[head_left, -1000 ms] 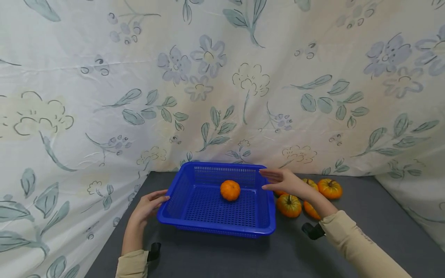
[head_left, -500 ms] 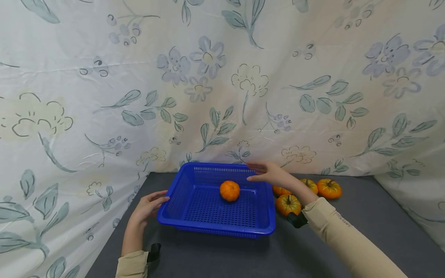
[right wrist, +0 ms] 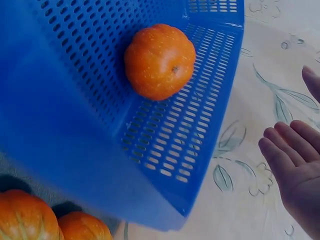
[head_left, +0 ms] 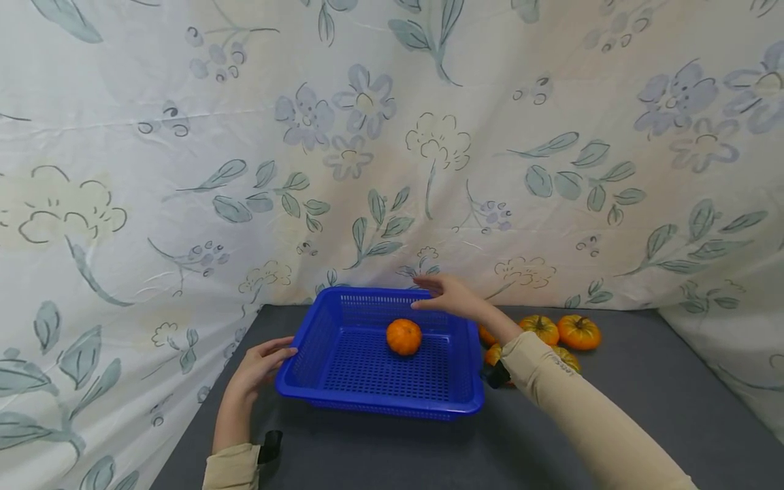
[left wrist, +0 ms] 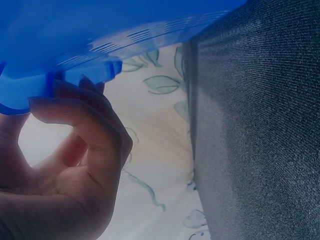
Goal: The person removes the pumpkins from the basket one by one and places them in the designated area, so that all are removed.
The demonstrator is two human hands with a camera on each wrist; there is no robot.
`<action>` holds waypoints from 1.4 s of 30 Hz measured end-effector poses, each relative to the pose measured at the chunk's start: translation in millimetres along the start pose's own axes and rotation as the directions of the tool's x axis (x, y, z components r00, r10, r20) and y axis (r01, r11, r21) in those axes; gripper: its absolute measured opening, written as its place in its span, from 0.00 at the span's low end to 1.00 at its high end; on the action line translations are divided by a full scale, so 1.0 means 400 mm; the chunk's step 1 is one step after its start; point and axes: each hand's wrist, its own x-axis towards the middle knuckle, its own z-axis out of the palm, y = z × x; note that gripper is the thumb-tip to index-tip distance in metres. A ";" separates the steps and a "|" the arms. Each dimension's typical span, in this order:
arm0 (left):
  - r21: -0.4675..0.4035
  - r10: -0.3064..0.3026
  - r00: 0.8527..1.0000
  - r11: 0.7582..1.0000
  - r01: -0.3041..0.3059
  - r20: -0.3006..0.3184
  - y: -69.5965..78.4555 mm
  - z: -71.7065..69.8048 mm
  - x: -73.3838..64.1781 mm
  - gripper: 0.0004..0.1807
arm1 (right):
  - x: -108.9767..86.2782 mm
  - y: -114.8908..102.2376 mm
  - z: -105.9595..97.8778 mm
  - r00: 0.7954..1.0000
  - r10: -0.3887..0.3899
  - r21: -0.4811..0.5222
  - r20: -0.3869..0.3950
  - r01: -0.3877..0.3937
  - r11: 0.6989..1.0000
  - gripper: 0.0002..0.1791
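Note:
A blue plastic basket (head_left: 380,403) with slotted walls stands on the dark table. One small orange pumpkin (head_left: 403,337) lies inside it, right of the middle. At the basket's left rim is my left hand (head_left: 257,367); in the left wrist view its curled fingers (left wrist: 100,130) pinch the rim from outside. My right hand (head_left: 453,298) hovers over the back right part of the basket, fingers extended and holding nothing. The right wrist view has that open palm (right wrist: 302,182) beyond the basket's far wall, apart from the pumpkin.
Several orange and yellow-green pumpkins, including a rear one (head_left: 578,332) and a striped one (head_left: 540,330), sit right of the basket, partly hidden by the right arm. A floral cloth (head_left: 520,224) hangs behind the dark table (head_left: 637,381).
My right hand has moved left and slightly up, from the basket's right rim to above its back right part. The left hand, basket and pumpkin inside stay in place.

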 end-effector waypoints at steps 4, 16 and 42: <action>0.005 0.001 1.000 1.000 -0.001 0.005 -0.001 -0.002 0.002 0.34 | 0.026 0.000 0.024 1.000 0.000 -0.005 -0.024 0.000 1.000 0.38; -0.024 0.014 1.000 1.000 -0.014 0.010 -0.004 -0.002 0.002 0.33 | 0.089 0.035 0.101 0.999 0.016 -0.022 -0.037 -0.017 1.000 0.36; -0.030 0.023 1.000 0.999 -0.022 0.020 0.004 -0.005 0.018 0.33 | 0.099 0.070 0.196 0.974 0.226 -0.198 -0.023 -0.226 0.954 0.25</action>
